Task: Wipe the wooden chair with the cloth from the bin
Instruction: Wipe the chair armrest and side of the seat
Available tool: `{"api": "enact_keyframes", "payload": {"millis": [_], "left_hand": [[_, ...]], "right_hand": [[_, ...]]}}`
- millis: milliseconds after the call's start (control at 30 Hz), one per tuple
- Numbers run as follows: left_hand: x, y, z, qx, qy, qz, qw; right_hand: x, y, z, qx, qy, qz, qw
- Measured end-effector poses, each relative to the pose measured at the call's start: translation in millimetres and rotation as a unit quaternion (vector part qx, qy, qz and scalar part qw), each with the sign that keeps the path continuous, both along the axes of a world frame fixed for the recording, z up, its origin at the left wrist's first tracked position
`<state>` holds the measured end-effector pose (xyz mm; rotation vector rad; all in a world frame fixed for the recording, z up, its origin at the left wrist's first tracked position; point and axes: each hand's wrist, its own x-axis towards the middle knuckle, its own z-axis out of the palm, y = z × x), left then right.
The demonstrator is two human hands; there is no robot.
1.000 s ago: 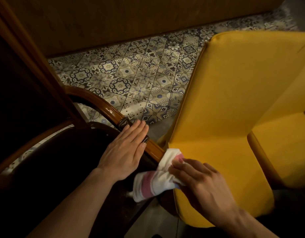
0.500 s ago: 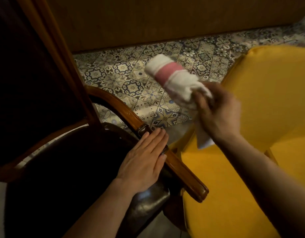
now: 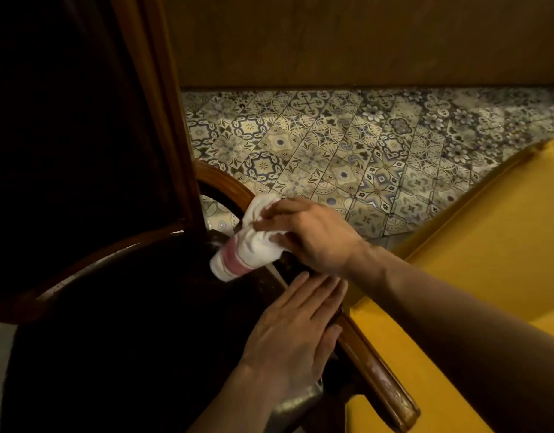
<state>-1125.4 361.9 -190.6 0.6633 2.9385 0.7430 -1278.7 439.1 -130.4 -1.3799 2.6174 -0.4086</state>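
Note:
The wooden chair fills the left half, with a dark seat and a curved brown armrest [image 3: 375, 367] running from the backrest down to the lower right. My right hand [image 3: 313, 235] holds a white cloth [image 3: 250, 242] with a pink stripe and presses it on the armrest's upper part, near the backrest post. My left hand [image 3: 297, 332] lies flat, fingers together, on the armrest's middle, just below the cloth. The armrest under both hands is hidden.
A yellow upholstered chair [image 3: 475, 276] stands close on the right, touching the armrest side. Patterned floor tiles [image 3: 347, 145] spread behind, ending at a brown wooden wall panel [image 3: 347, 42]. The chair's tall backrest [image 3: 163, 104] rises at the upper left.
My right hand lifted the cloth from the armrest's lower end, swung it up in the air, then brought it down on the armrest's upper part. My left hand stayed on the armrest.

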Motion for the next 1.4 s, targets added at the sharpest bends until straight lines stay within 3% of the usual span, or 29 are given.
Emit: {"api": "enact_keyframes", "payload": {"millis": [133,333,700,1067,1200,1400], "left_hand": [[0.1,-0.5,-1.3,-0.002,-0.001,-0.005,1.000],[-1.1,-2.9,2.7,-0.035,-0.024,-0.019,0.999],[0.4,-1.7,11.2,0.009,-0.005,0.004,1.000],[-1.7,-6.9,28.2,-0.007,-0.034,-0.005,0.999],[4.7,-16.1,40.7,0.033,-0.053,-0.027,0.998],[9.3,-36.2,70.1,0.051,0.048,0.118,0.991]], "right_hand": [[-21.7,-53.5,-6.9,-0.031,0.022,-0.058,0.998],[-37.3,-87.7,-12.3,0.047,0.008,-0.142,0.989],[6.5,-24.0,8.8,0.056,0.009,-0.069,0.996],[30.2,13.4,26.4,0.130,-0.074,-0.106,0.983],[38.4,25.9,38.3,0.120,-0.100,-0.129,0.979],[62.7,56.3,47.0,0.130,-0.136,-0.187,0.964]]}}
